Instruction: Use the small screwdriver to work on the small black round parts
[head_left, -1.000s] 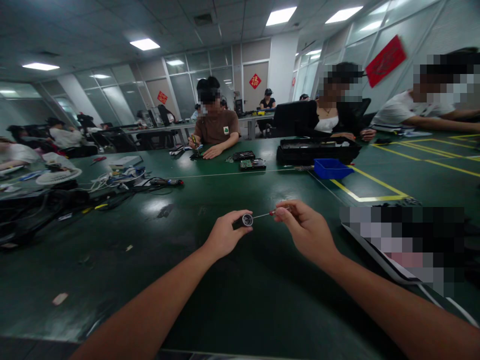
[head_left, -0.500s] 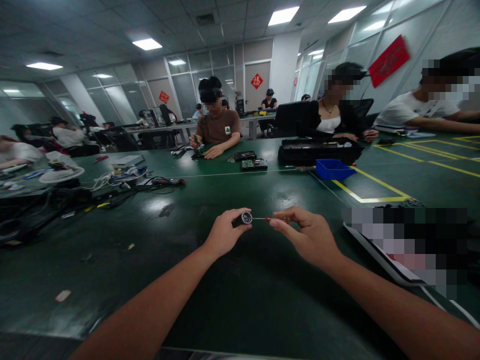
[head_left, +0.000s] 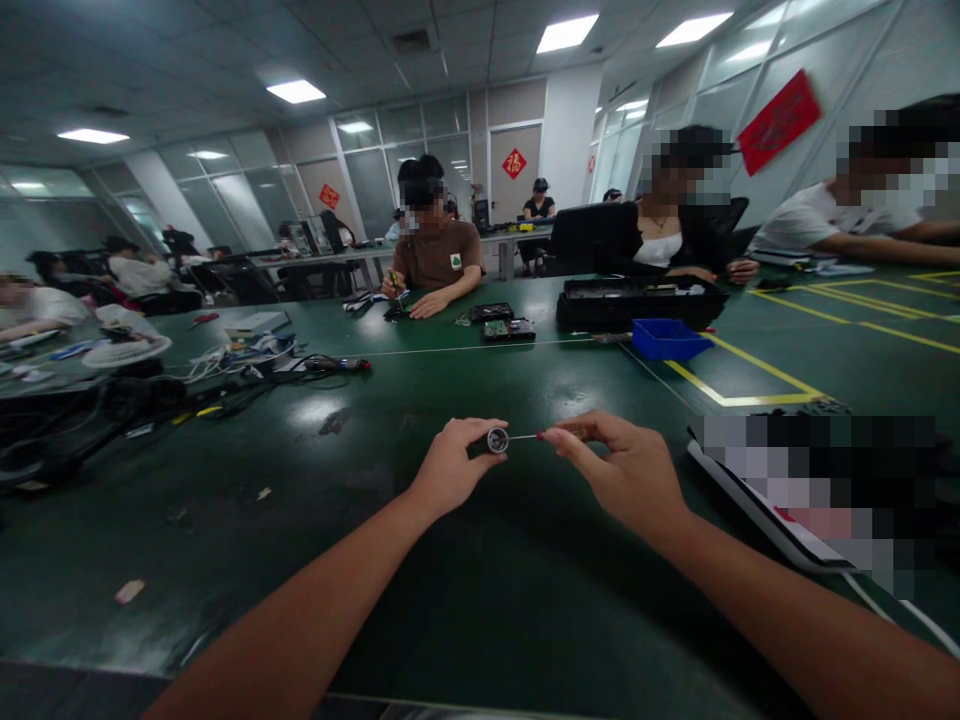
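My left hand (head_left: 454, 464) pinches a small dark cylindrical part (head_left: 496, 440) with a pale metallic ring at its end, which faces me. In my right hand (head_left: 626, 462) is a screwdriver (head_left: 570, 432) with a brownish see-through handle and a red collar. Its thin shaft points left, and the tip is at the right side of the ringed end; whether it touches is too small to tell. Both hands are above the green table (head_left: 420, 600).
Tangled cables (head_left: 225, 385) lie at the left. Farther back are circuit-board parts (head_left: 508, 329), a blue tray (head_left: 669, 339) and a long black case (head_left: 637, 305). A blurred-out device (head_left: 750, 500) lies at the right. People sit across the table.
The cylindrical part has turned slightly, its ringed end facing me more fully, and has shifted a little right. The screwdriver has also moved slightly right.
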